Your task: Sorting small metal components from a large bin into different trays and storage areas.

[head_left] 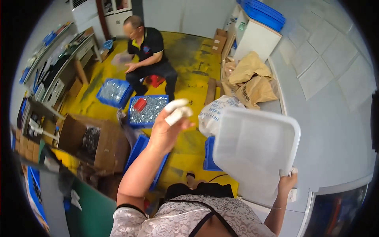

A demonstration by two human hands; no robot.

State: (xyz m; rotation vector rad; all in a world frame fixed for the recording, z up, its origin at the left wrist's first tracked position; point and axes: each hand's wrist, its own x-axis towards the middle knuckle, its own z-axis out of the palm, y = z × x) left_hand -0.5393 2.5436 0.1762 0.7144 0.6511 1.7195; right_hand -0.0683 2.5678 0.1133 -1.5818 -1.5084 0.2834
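My right hand (288,181) grips the rim of a translucent white plastic bin (256,146), which is tilted up on the right side. White coverings sit on its fingertips. My left hand (169,122) is raised in the middle of the view, slightly blurred, with white covers on some fingers. Its fingers are bent and apart, and I see nothing in them. Beyond it on the floor stands a blue crate (148,125) filled with small shiny metal pieces, with a red scoop-like container (140,104) lying on top.
A seated person (148,55) holds a clear bag beside another blue crate (114,102). An open cardboard box (112,142) stands at left. Blue bins (138,152) flank me. A white sack (215,118) and brown paper bags (252,79) lie along the right wall.
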